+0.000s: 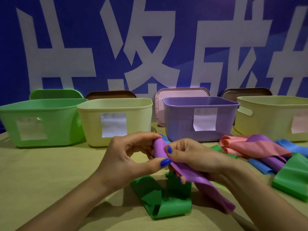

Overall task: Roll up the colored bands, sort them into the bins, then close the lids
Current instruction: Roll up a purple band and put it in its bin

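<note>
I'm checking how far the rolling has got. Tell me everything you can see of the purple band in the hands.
The purple band is a smooth, thin, rubbery-looking strip. Its upper end is curled into a small roll, pinched by the left hand and the right hand; the rest trails unrolled down to the table, beside a green band.

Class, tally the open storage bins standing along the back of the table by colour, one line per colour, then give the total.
Green bin: 1
Yellow bins and: 2
Purple bin: 1
Total: 4 bins, all with lids off.
</note>
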The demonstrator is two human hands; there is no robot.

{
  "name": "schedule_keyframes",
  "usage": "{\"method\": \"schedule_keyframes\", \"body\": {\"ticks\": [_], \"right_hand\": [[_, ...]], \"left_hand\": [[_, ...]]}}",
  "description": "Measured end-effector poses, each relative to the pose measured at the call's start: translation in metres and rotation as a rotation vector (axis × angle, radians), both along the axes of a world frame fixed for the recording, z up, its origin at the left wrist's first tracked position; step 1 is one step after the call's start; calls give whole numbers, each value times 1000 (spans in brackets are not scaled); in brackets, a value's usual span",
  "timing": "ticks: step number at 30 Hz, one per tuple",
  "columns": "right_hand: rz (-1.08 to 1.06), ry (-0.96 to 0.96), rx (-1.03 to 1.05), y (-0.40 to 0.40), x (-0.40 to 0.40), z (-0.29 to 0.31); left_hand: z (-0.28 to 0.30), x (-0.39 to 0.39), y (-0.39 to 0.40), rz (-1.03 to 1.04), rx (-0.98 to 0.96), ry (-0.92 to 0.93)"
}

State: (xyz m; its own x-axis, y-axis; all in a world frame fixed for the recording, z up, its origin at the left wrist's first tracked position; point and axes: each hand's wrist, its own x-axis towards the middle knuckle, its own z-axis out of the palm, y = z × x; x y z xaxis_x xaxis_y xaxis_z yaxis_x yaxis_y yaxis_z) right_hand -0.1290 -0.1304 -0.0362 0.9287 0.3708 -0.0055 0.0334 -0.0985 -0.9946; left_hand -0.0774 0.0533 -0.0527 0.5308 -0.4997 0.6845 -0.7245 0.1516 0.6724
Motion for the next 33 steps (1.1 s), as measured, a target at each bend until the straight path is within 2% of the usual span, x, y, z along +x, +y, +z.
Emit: {"method": "schedule_keyframes", "body": {"ticks": [2,5,8,11,15,18,22,25,28,33], "right_hand": [[-7,7,33,3,-1,-2],[-36,31,187,6,-1,-2],[-93,20,255,6,-2,0],[-170,-63,115,0,1,1],[-311,-201,-129,-1,1,3],[-340,-278,-295,2,3,1],[-271,-237,-272,2,1,1],[-200,-199,-219,2,-1,2],[-266,-217,-259,3,1,2],[-271,-216,-265,-4,3,6]], "left_hand": [[-1,-3,-4,-39,-50,113],[-1,-5,-10,-122,-91,305],[2,-4,-10,-190,-30,397],[1,-2,-9,-233,-17,510],[-5,-5,-19,-207,-108,759],[-9,0,-21,-202,-178,848],[-9,4,-20,-184,-200,856],[-9,0,-21,-245,-232,937],[-7,-4,-20,-333,-246,1055],[-2,-3,-20,-306,-216,1101]]}}
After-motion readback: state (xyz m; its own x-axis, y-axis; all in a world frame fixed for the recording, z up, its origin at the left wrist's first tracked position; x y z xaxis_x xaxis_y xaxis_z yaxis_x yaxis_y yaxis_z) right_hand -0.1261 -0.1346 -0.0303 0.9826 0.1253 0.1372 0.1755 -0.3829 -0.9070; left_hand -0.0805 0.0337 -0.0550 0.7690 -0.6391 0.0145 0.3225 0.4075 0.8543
